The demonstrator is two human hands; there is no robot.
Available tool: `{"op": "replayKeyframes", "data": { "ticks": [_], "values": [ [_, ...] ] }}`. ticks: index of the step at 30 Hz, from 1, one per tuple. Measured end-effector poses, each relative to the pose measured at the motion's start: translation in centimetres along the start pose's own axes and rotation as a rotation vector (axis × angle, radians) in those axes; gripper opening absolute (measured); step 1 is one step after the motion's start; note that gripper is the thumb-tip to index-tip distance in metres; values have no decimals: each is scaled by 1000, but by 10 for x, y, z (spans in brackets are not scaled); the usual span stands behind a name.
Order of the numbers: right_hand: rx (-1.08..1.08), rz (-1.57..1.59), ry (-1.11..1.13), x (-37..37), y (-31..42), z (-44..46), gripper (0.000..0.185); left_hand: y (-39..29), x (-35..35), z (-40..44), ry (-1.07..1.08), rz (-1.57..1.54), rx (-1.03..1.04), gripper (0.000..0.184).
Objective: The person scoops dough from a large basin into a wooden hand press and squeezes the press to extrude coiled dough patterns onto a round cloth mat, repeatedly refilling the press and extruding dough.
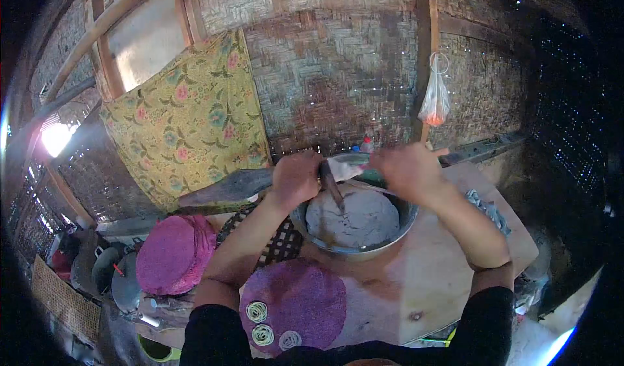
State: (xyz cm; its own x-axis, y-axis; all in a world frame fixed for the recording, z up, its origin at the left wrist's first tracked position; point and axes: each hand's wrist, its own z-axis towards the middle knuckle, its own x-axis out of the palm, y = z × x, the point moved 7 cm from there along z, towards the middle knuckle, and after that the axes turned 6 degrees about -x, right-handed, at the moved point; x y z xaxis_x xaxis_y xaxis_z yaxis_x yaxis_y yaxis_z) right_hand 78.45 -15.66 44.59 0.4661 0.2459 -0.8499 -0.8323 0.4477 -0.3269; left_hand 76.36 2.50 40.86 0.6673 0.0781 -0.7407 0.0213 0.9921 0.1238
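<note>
My left hand (297,179) is closed round a dark wooden stick (333,187) that points down over the metal basin (364,255). A smooth mound of greyish dough (354,218) fills the basin, and the stick's lower end is at or just above it. My right hand (408,173), somewhat blurred, is closed at the basin's far right. Between the two hands, against the stick, is a whitish flat piece (344,169) with a pink end in my right fingers. Its exact kind is too blurred to tell.
Nearer me lies a round purple mat (305,294) with three coiled strands (262,335) on it. More purple rounds (174,254) are stacked left. A dark latticed basket (283,244) stands beside the basin, a grey cloth (487,211) at right. A plastic bag (434,99) hangs on the wall.
</note>
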Motion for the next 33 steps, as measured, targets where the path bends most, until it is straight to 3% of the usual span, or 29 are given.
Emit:
{"op": "replayKeyframes", "data": {
  "ticks": [2,3,6,8,10,11,13,14,15,17,20,21,23,24,26,28,29,31,33],
  "values": [
    [-34,-92,31,11,11,4,21,3,6,0,133,8,-57,31],
    [-22,47,-23,11,-2,6,19,7,9,0,135,16,-51,31],
    [91,52,-44,18,-7,10,15,12,9,6,47,-225,-11,41],
    [92,-137,-16,21,24,1,17,-7,2,-1,26,-270,187,47],
    [-125,-170,-306,24,54,-9,20,52,106,-4,127,-1066,-10,53],
    [-212,-130,-303,32,58,-15,24,46,103,-7,307,-987,5,49],
    [-254,-123,-320,36,57,-27,27,-1,33,-15,438,-226,243,48],
    [-296,-121,-338,36,56,-32,30,16,62,-19,432,-223,241,48],
    [-297,-122,-342,35,48,-37,30,53,109,-23,447,-696,91,46],
    [-110,-69,-357,24,22,-45,25,88,131,-31,444,-1166,-70,44],
    [-49,-110,-275,-5,5,-40,23,91,104,-27,269,-1273,-54,56],
    [-129,-74,-235,-6,10,-31,23,70,108,-24,417,-1657,-190,57],
    [-171,-91,-237,3,24,-13,23,15,46,-13,407,-421,-115,61],
    [-223,-113,-243,10,32,-6,23,12,42,-12,411,-426,-110,61],
    [-243,-111,-228,25,42,0,24,-1,24,-13,185,-265,138,65],
    [-272,-112,-224,32,48,-4,25,4,23,-14,108,-286,121,65],
    [-246,-110,-201,36,45,-10,26,13,29,-19,222,-570,5,63],
    [-228,-112,-192,28,35,-17,27,20,22,-18,322,-841,-118,61],
    [-39,-66,-135,6,11,-24,30,44,36,-17,235,-828,-168,52]
  ]
}}
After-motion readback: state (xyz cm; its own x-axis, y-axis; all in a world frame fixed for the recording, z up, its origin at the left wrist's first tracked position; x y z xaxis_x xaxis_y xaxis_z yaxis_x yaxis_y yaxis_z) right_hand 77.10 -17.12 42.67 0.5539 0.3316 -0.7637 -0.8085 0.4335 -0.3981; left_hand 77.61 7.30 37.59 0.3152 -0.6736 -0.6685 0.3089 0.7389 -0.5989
